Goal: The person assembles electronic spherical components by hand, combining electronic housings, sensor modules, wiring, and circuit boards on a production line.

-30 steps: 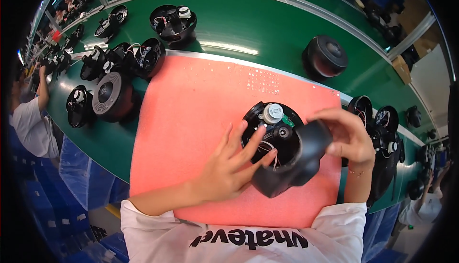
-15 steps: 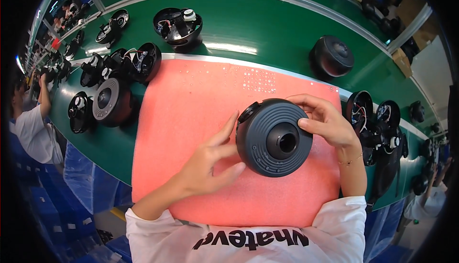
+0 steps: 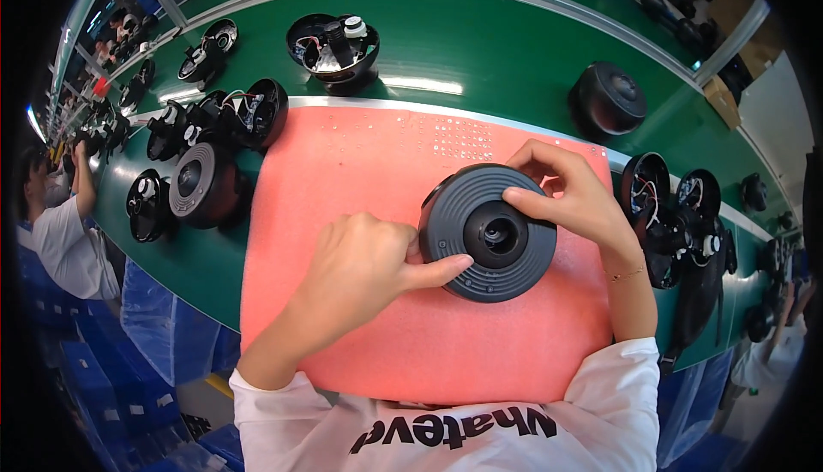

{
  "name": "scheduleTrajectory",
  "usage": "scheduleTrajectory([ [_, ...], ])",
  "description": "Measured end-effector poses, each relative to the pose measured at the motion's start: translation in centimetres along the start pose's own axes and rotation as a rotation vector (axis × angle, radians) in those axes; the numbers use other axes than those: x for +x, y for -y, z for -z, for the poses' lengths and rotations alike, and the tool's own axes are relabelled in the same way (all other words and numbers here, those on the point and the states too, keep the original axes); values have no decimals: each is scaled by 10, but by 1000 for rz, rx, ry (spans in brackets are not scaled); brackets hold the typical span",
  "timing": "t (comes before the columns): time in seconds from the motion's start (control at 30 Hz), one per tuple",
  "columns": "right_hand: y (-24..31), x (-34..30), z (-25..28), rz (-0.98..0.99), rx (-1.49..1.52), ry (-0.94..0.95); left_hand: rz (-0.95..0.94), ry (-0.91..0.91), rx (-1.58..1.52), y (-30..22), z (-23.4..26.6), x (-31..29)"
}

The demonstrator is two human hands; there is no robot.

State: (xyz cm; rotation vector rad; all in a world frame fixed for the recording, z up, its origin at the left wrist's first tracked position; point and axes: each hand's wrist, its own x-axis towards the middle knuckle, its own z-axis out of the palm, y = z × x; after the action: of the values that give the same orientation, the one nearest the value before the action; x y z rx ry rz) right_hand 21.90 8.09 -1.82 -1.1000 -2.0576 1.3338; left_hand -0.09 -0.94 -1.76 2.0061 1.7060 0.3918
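Observation:
A round black housing (image 3: pixel 450 215), its face ringed with grooves around a central hole, is held tilted toward me above the pink mat (image 3: pixel 386 343). My right hand (image 3: pixel 579 193) grips its upper right rim, thumb on the ringed face and fingers behind. At the lower left, my left hand (image 3: pixel 360 258) pinches the rim: its thumb lies across the face near small buttons, and the other fingers curl at the side, partly hidden. Inside the hole some shiny detail shows. Small clear dots or screws (image 3: pixel 463 138) lie in rows at the mat's far edge.
Opened black housings with wires stand left (image 3: pixel 261 112), behind the mat (image 3: pixel 334 48) and right (image 3: pixel 677 215) on the green bench (image 3: pixel 480 35). Closed housings sit at left (image 3: pixel 206 185) and back right (image 3: pixel 607 99). A co-worker (image 3: pixel 69 240) is at far left; blue bins (image 3: pixel 94 378) stand below.
The housing has turned a little, so its face points more upward. My left hand has gone from open beside it to gripping its rim, thumb on the face. My right hand stays on it.

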Motion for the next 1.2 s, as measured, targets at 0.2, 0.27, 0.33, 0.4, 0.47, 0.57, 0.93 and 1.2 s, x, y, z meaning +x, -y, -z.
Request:
scheduleTrajectory([
  [0.2,-6,11,-1,9,-127,46,172,246,-214,-2,13,10],
  [0.27,-10,10,0,78,-126,-10,166,245,-211,-6,13,11],
  [0.33,-16,6,0,81,-135,-26,164,249,-208,-7,13,11],
  [0.4,-20,2,-2,88,-147,-40,155,242,-125,-9,14,12],
  [0.47,-22,-3,-5,222,-198,-153,177,263,-147,-10,15,14],
  [0.57,-2,-9,-14,470,-398,-373,203,277,-179,-6,14,14],
  [0.93,25,-26,-20,683,-625,50,193,288,-216,-4,13,14],
  [1.2,21,-23,-24,750,-574,163,115,276,-260,3,13,14],
])
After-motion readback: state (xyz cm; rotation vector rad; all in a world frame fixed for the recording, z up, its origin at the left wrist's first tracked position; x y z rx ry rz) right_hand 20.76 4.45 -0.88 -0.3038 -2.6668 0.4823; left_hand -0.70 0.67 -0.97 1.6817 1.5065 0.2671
